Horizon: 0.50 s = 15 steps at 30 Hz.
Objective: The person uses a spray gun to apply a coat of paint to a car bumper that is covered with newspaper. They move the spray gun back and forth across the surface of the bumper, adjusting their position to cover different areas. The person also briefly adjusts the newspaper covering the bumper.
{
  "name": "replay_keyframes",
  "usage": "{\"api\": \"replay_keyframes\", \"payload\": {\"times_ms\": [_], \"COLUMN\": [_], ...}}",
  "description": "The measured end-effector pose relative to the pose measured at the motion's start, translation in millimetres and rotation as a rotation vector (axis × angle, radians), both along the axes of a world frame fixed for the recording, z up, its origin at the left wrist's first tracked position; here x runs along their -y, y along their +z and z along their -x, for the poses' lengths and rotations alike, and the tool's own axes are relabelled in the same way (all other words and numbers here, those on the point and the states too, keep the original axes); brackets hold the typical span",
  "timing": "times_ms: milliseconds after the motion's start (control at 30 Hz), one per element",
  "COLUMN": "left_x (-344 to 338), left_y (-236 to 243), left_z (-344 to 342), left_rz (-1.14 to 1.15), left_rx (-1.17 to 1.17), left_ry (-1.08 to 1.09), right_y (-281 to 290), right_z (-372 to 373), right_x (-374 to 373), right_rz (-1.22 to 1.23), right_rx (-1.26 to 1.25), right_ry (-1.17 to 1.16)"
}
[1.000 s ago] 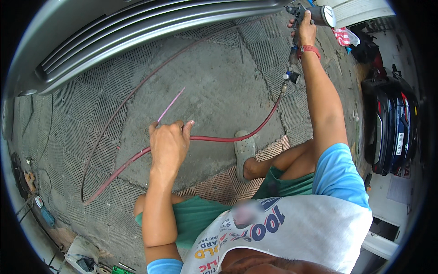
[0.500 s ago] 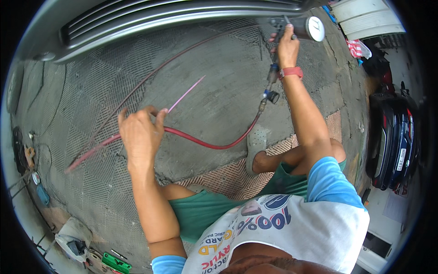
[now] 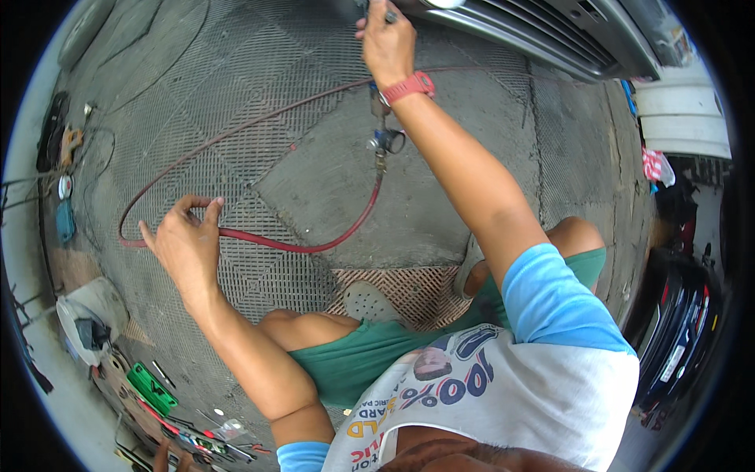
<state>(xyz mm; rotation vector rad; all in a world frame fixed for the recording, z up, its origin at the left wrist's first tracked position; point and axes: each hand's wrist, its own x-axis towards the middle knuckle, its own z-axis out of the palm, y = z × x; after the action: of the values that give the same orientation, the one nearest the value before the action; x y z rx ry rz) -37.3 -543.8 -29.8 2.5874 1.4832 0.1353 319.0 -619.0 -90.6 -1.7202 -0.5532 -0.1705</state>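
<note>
My right hand (image 3: 387, 43) is wrapped on a spray gun (image 3: 363, 9) at the top of the view, mostly cut off and hidden. Below it, an inline fitting with a round gauge (image 3: 385, 141) joins a red hose (image 3: 291, 246). The hose curves down to my left hand (image 3: 185, 240), whose fingers are curled on it, little finger sticking out. A silver bumper with a slatted grille (image 3: 519, 35) lies just beyond my right hand. My legs are bent beneath me, with grey clogs (image 3: 370, 303) on a floor of concrete and patterned mats (image 3: 212, 94).
A dark car (image 3: 672, 330) and white panels (image 3: 680, 110) line the right edge. At lower left are a pale container (image 3: 82, 326), a green case (image 3: 149, 385) and scattered tools (image 3: 212, 440). Cables (image 3: 110, 149) and a thin hose loop (image 3: 236, 134) cross the floor.
My view has turned, shifting the bumper rightward. My right hand with the spray gun has moved up and left. The thin pink stick near my left hand is out of sight now.
</note>
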Motion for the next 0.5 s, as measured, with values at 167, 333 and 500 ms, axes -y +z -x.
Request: {"api": "replay_keyframes", "payload": {"times_ms": [167, 333, 500], "left_x": [-6.8, -7.7, -6.8], "left_y": [-2.4, -1.4, -4.9], "left_z": [55.7, 63.4, 38.7], "left_rz": [-0.078, -0.071, -0.019], "left_rx": [0.008, 0.006, 0.001], "left_ry": [0.191, 0.224, 0.13], "right_y": [3.4, -15.9, -22.8], "right_z": [36.7, 34.9, 27.1], "right_x": [-95.7, -151.0, -112.3], "right_rz": [0.002, 0.012, -0.043], "right_rx": [0.05, -0.066, -0.395], "right_ry": [0.089, 0.19, 0.381]}}
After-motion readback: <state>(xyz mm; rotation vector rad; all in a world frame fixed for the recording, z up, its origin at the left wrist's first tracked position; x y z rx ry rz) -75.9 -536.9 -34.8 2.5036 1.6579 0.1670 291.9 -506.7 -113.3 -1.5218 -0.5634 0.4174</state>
